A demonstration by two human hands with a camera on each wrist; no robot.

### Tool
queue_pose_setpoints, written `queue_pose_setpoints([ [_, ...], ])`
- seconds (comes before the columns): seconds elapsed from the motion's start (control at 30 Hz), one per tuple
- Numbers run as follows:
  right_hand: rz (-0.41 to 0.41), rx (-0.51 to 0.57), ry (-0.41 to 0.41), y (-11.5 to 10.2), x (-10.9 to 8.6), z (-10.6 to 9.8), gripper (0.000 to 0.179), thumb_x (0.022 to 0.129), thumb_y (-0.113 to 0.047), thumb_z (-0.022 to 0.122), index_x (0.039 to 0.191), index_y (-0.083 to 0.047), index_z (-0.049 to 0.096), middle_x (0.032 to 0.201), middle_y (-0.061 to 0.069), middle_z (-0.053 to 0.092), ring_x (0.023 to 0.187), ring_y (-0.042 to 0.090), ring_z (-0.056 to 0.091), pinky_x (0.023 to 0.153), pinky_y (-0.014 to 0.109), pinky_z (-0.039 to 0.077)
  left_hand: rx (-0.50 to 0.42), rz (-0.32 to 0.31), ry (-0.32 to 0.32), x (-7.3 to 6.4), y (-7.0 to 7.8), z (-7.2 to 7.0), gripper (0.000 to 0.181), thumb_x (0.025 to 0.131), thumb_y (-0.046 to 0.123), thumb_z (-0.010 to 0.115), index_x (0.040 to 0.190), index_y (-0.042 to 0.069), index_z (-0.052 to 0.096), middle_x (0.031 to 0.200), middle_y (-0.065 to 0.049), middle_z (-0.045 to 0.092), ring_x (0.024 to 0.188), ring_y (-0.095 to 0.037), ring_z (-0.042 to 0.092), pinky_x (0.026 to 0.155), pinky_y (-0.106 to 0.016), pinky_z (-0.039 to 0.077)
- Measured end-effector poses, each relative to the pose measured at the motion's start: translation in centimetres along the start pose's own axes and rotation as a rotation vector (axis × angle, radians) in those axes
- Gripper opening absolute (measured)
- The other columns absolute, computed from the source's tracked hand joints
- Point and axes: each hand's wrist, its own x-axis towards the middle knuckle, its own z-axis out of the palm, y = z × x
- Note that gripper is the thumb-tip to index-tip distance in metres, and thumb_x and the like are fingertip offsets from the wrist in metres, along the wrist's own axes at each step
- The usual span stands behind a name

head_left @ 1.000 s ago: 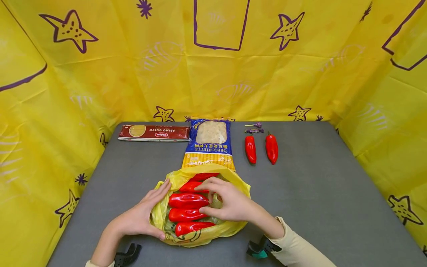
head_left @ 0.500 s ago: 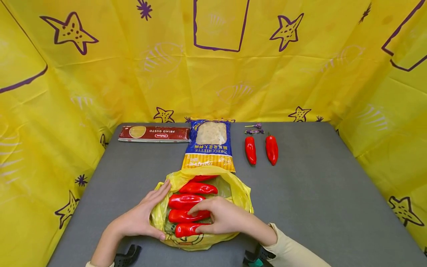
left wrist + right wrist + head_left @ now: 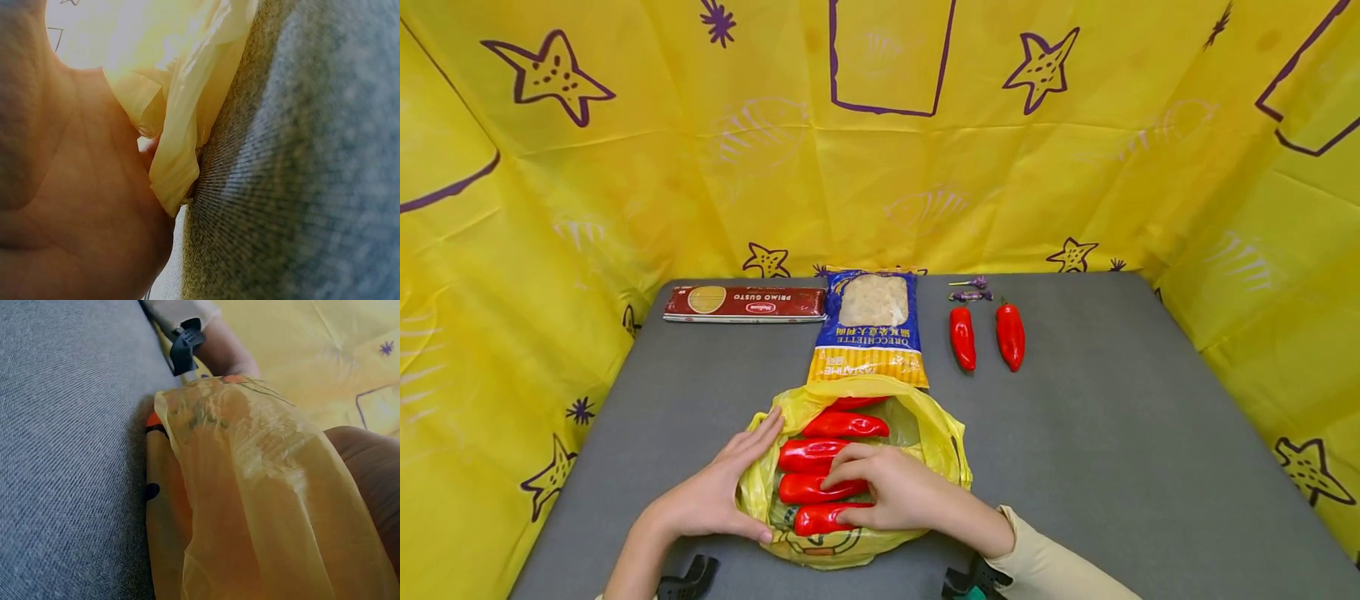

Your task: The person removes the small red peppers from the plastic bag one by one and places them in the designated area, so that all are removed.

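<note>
A yellow plastic bag stands with its mouth spread, several glossy red peppers side by side in it. My left hand lies along its left side, fingers straight and thumb at the near rim. In the left wrist view, the palm is up against the crumpled plastic. My right hand is inside the bag, its thumb on the nearest pepper and fingertips on the pepper behind it. Bag plastic hides those fingers in the right wrist view.
Behind the bag lies a blue and yellow pasta packet, beside a dark red pasta packet. Two more red peppers lie to the right, near small purple-wrapped sweets. Yellow patterned cloth encloses the grey table.
My right hand has come down from the far peppers to the two nearest ones, then stayed almost still. My left hand keeps its place on the bag.
</note>
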Motion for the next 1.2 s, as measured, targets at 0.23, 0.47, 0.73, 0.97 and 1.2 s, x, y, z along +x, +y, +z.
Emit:
queue_pose_setpoints([
  [0.23,-0.128,-0.044,-0.029,-0.25,0.06,0.09,0.031,0.093,-0.03,0.084,0.122,-0.023,0.078,0.125,-0.01,0.072,0.118,0.0,0.064,0.103,0.014,0.046,0.009,0.011,0.004,0.09,0.03,-0.02,0.136,0.067,0.057,0.096,0.172,0.025,0.016,0.18,-0.002,0.01,0.153,-0.04,0.021,0.109,-0.076,0.035],
  [0.47,-0.187,-0.067,-0.051,-0.37,0.06,0.29,0.031,0.095,-0.029,0.082,0.125,-0.023,0.077,0.123,-0.012,0.074,0.12,-0.003,0.064,0.105,0.011,0.044,0.01,0.019,0.002,0.08,-0.02,0.05,0.135,0.068,0.056,0.096,0.172,0.026,0.016,0.18,-0.002,0.009,0.153,-0.041,0.02,0.108,-0.078,0.035],
  [0.73,-0.133,-0.115,-0.046,-0.38,-0.02,0.53,0.037,0.092,-0.032,0.084,0.127,-0.025,0.076,0.124,-0.011,0.07,0.113,-0.001,0.065,0.099,0.012,0.047,0.006,0.012,0.004,-0.01,-0.09,0.05,0.134,0.068,0.055,0.096,0.172,0.026,0.016,0.18,-0.001,0.01,0.153,-0.039,0.021,0.108,-0.075,0.036],
  [0.97,-0.148,-0.174,-0.04,-0.38,-0.04,0.67,0.033,0.09,-0.032,0.085,0.121,-0.025,0.077,0.118,-0.011,0.068,0.102,-0.001,0.065,0.091,0.009,0.047,0.005,0.003,0.003,-0.02,-0.04,0.05,0.134,0.069,0.058,0.095,0.172,0.026,0.016,0.18,-0.001,0.01,0.153,-0.041,0.02,0.108,-0.076,0.036],
  [1.2,-0.242,-0.136,-0.103,-0.34,-0.03,0.61,0.028,0.092,-0.022,0.082,0.12,-0.025,0.078,0.117,-0.013,0.073,0.106,-0.003,0.065,0.095,0.007,0.045,0.005,-0.003,0.004,-0.09,-0.09,0.14,0.134,0.069,0.059,0.094,0.172,0.028,0.016,0.18,0.0,0.01,0.154,-0.041,0.02,0.108,-0.077,0.035],
])
